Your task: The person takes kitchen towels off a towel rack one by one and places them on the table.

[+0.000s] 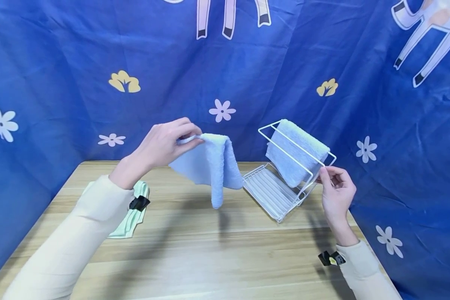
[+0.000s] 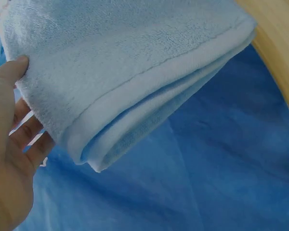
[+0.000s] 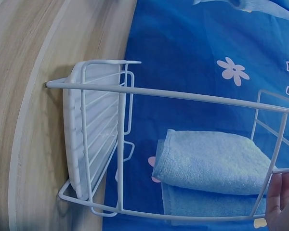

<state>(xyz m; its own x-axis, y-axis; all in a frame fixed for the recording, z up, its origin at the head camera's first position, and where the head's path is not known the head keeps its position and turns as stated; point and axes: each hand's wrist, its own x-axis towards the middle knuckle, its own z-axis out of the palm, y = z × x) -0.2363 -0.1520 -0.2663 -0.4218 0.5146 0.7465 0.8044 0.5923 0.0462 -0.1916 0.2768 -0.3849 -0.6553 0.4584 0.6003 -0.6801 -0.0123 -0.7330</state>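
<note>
- Hanging towels on the white wire rack (image 1: 268,191) looks to me like the step in hand.
- I see the left hand (image 1: 168,139) pinching a folded blue towel (image 1: 217,175) in the air above the bench (image 1: 228,258), just left of the rack.
- The right hand (image 1: 337,191) has thumb and fingers pinching the rack's upper frame.
- A second blue towel (image 1: 296,153) drapes up there; green cloth (image 1: 129,223) lies by the left forearm.
- Next, I'd carry the held towel right and lower it over a front bar, frame steadied.
</note>
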